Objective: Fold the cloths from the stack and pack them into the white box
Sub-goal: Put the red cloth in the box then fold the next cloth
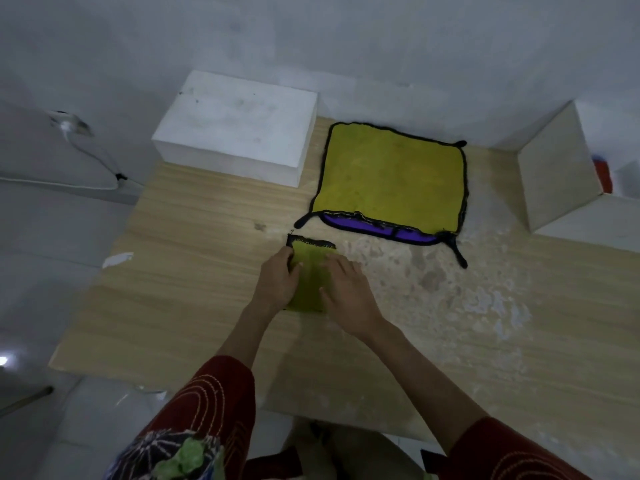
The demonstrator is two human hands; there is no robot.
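**Both hands on folded cloth, centre of frame**

Light is dim and the picture soft at the edges.

The folded cloth, small, yellow-green, with a black stitched edge along its top, lies on the pale wood-grain table just below frame centre. Both hands cover its sides, so its full outline is hidden.

Left hand: fingers curled at the cloth's left edge, thumb laid on top, grasping that edge. The fingertips are not visible.

Right hand: fingers spread and fairly straight, resting flat on the cloth's right side, nothing clasped.

The stack of flat square cloths sits above and right of the hands, apart from them. The top one is yellow with black trim. Only a purple strip of the one beneath shows at the near edge, so the count is not readable.

The white box, rectangular, stands at upper left, near the stack. Whether its top is open or lidded I cannot tell.

A second box, beige-sided, is cut off at the right edge. A red object inside it is unidentifiable.
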